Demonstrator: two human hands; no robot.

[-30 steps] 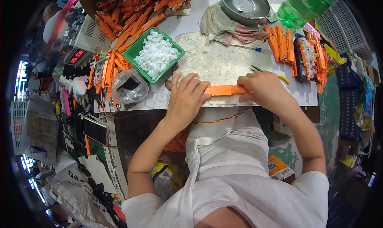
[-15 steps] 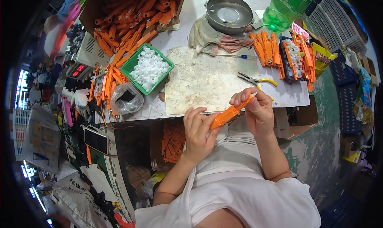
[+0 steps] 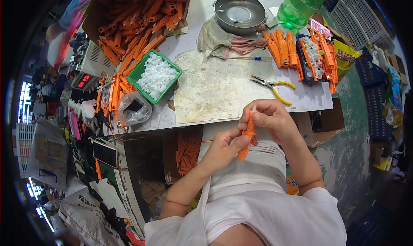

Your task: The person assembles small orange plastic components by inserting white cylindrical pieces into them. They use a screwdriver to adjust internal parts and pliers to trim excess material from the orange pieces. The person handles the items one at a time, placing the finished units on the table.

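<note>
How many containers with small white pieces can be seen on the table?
2: a green basket on the left side of the table, and a dark tray on the right side. Others may be hidden.

Left hand (image 3: 220,150) and right hand (image 3: 274,119) hide part of the orange piece (image 3: 249,128), ugh. Box (image 3: 91,21) toward the bench (image 3: 316,100)'s far left and green bottle (image 3: 302,6), far right, both get chopped up top.
</note>
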